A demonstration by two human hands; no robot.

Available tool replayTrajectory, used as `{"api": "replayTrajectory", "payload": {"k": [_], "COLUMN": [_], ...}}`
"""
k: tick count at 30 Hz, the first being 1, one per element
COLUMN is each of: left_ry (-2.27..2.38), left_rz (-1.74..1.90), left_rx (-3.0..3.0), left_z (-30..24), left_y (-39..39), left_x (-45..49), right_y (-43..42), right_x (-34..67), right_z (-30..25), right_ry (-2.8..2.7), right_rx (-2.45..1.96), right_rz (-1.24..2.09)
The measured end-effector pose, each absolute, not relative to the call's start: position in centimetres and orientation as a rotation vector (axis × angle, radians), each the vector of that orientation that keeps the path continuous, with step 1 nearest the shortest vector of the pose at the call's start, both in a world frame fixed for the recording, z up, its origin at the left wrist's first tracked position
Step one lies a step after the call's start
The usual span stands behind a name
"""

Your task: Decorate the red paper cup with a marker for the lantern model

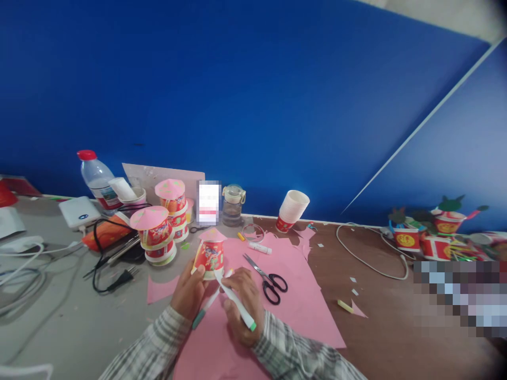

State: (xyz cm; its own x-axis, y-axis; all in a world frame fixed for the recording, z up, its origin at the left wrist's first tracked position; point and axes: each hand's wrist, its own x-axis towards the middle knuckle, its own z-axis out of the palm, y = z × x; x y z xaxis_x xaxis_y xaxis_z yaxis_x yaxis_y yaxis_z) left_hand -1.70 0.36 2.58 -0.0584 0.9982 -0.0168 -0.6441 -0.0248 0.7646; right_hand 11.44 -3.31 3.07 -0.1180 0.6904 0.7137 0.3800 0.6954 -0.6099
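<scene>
My left hand [188,290] grips a red printed paper cup [209,256] that carries a pink paper cone on top. In my right hand [249,295] is a white marker [239,307] with a green end, its other end close to the cup's lower rim. A second marker [200,315] with a teal end lies between my hands. Beneath them spreads a pink paper sheet [301,311]. Black-handled scissors [272,284] and a white glue stick [260,248] rest on that sheet, just beyond my right hand.
Cone-topped cups [152,232] stand at left, near a black cable plug [121,278] and a plastic bottle [99,182]. A glass jar [233,207] and stacked paper cups [292,210] sit by the blue wall. Decorated cups [407,240] and a white cable [372,269] are at right.
</scene>
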Motion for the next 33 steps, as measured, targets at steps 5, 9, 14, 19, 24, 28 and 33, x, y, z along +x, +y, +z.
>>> {"api": "replayTrajectory", "payload": {"k": [5, 9, 14, 19, 24, 28, 33], "left_ry": [0.702, 0.696, 0.716, 0.725, 0.708, 0.713, 0.703], "left_rz": [1.505, 1.506, 1.508, 1.508, 1.497, 1.501, 1.491], "left_rx": [0.642, 0.636, 0.625, 0.624, 0.629, 0.628, 0.642], "left_z": [2.40, 2.52, 2.73, 2.64, 2.59, 2.61, 2.55], "left_y": [0.32, 0.32, 0.35, 0.31, 0.31, 0.27, 0.28], "left_x": [-1.75, -1.75, -1.60, -1.64, -1.72, -1.71, -1.65], "right_y": [-3.33, -3.24, -3.16, -3.21, -3.27, -3.29, -3.23], "right_x": [11.52, 11.63, 11.68, 11.68, 11.56, 11.38, 11.48], "right_z": [2.88, 2.89, 2.87, 2.96, 3.22, 3.14, 2.99], "right_ry": [-1.732, -1.721, -1.733, -1.722, -1.740, -1.757, -1.739], "right_rx": [-0.885, -0.882, -0.872, -0.879, -0.858, -0.827, -0.835], "right_rz": [0.356, 0.358, 0.375, 0.366, 0.344, 0.328, 0.310]}}
